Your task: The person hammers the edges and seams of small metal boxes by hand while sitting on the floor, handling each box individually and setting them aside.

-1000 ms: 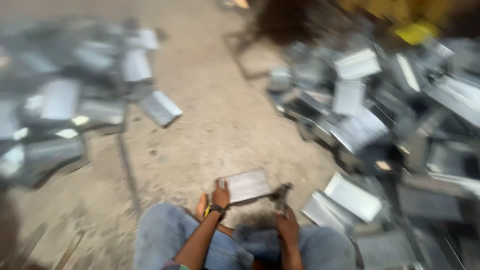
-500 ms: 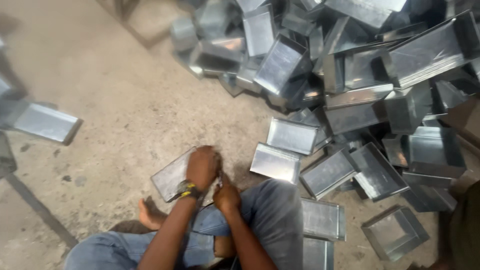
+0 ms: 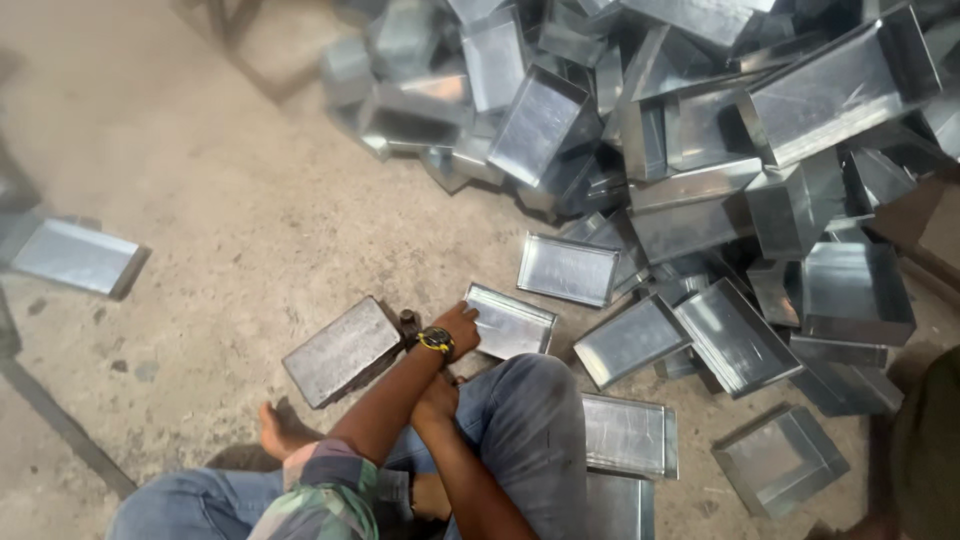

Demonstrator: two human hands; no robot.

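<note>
The person sits on a concrete floor (image 3: 200, 200) with knees in blue jeans, looking down at a spread of shallow sheet-metal trays. The left hand (image 3: 460, 328), with a watch at the wrist, reaches forward and its fingers rest on the near-left corner of a shallow metal tray (image 3: 512, 322) lying open side up on the floor just ahead of the right knee; the fingers are laid on the rim rather than wrapped around it, so the hand is spread, not clamped. The right hand (image 3: 437, 398) sits low, just behind the left forearm and close against the knee; whether it is curled on anything cannot be told, since the forearm and the jeans cover most of it.

Just left of that tray lies a solid grey metal block (image 3: 343, 350), tilted on the floor, with a small dark object touching its right end. Behind the tray another flat tray (image 3: 567, 269) lies apart from it. To the tray's right two more trays (image 3: 630, 340) (image 3: 735, 335) lie side by side, touching. Nearer the person, right of the knee, a further tray (image 3: 625, 435) lies flat. Beyond all these, a large heap of deeper metal boxes (image 3: 700, 120) is piled untidily. Far left of the tray, one lone metal box (image 3: 72, 256) lies on the floor. A bare foot (image 3: 275, 430) shows below the block.
</note>
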